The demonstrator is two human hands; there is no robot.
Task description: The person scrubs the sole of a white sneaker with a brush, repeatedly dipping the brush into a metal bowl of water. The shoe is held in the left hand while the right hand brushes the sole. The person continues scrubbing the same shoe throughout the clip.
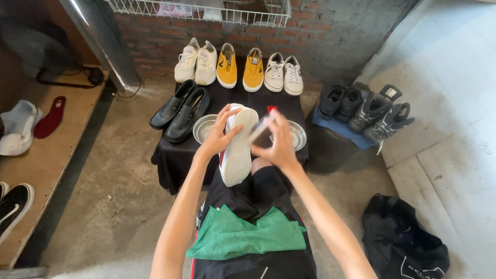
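My left hand point(219, 135) grips a white shoe point(238, 150) turned sole-up, its red lining showing at the edge, held over my lap. My right hand point(278, 142) presses a small blurred brush-like object point(260, 132) against the sole near the toe. A green cloth point(248, 233) lies across my black shorts. Behind the shoe, two shallow metal bowls point(203, 127) point(298, 134) sit on a table covered in black cloth point(170, 160).
On the black cloth stand black loafers point(181, 109), cream sneakers point(196, 62), yellow sneakers point(240, 68) and white sneakers point(284, 73). Dark shoes and boots point(369, 111) rest at right. A black bag point(403, 243) lies on the floor. A wooden shelf point(41, 155) holds shoes at left.
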